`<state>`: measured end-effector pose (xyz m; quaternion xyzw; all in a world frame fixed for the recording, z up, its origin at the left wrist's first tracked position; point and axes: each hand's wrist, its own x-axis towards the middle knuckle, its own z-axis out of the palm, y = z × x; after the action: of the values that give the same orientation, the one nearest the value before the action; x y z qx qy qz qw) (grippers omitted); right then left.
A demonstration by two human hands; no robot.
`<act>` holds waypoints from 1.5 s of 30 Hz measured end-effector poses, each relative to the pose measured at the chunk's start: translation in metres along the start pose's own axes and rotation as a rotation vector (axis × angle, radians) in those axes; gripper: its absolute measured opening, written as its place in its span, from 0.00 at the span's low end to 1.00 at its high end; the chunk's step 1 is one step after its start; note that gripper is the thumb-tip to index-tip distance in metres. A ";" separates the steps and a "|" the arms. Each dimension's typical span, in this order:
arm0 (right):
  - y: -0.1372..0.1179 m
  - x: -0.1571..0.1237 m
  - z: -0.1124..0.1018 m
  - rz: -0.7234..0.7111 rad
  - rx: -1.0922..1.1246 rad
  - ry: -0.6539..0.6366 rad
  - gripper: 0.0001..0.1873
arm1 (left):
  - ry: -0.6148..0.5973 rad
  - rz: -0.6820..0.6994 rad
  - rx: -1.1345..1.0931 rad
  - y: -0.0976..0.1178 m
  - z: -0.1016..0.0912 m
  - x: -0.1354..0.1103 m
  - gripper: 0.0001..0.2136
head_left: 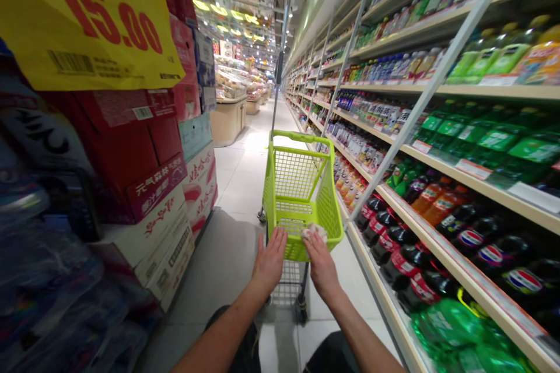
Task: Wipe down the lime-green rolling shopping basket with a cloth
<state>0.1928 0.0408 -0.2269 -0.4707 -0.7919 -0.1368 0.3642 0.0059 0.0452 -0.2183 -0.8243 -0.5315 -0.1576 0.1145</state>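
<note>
A bright green plastic shopping-cart basket point(270, 172) stands in the aisle just ahead of me, on a wheeled frame. My left hand point(271, 256) lies at the near left corner of its rim, fingers stretched out flat and holding nothing. At the near rim, my right hand point(321, 265) presses a crumpled whitish cloth point(315, 232) against the green plastic under its fingers. Through the lattice walls I see no goods inside the basket. Below, a lower wire rack point(285, 282) shows partly between my arms.
Shelves of drink bottles point(476, 239) line the right side, close to the cart. To the left rise stacked drink cartons point(160, 233), wrapped bottles point(48, 280) and a yellow price sign point(100, 23). Pale floor tiles point(238, 178) lead toward wooden display counters point(230, 119).
</note>
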 end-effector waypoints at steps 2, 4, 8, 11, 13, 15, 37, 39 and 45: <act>0.007 -0.002 -0.007 0.003 -0.062 0.017 0.26 | -0.008 -0.006 -0.005 -0.002 0.001 0.000 0.29; 0.017 -0.003 -0.018 0.021 -0.120 0.012 0.26 | -0.013 -0.021 -0.015 -0.002 0.000 0.000 0.30; 0.021 0.005 -0.026 0.114 -0.221 -0.094 0.29 | -0.041 -0.036 -0.036 -0.001 -0.004 0.002 0.30; 0.021 0.008 -0.022 0.158 -0.261 -0.114 0.29 | -0.086 -0.024 -0.039 0.000 -0.010 0.003 0.30; 0.030 0.003 -0.023 0.152 -0.233 -0.102 0.29 | -0.097 -0.017 -0.032 -0.001 -0.012 0.004 0.31; 0.043 -0.003 -0.027 0.170 -0.189 -0.051 0.30 | -0.093 -0.013 -0.020 0.000 -0.012 0.004 0.31; -0.015 0.004 0.010 0.140 0.057 0.079 0.30 | -0.119 -0.060 -0.045 -0.001 -0.024 0.011 0.29; -0.021 0.010 0.015 0.100 0.070 0.058 0.29 | -0.134 -0.050 -0.037 -0.002 -0.027 0.011 0.29; 0.019 -0.003 -0.015 0.326 -0.039 0.145 0.30 | -0.166 -0.063 -0.044 0.000 -0.033 0.011 0.30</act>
<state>0.2159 0.0405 -0.2207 -0.5888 -0.6739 -0.1246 0.4286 0.0055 0.0430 -0.1832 -0.8198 -0.5612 -0.1039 0.0472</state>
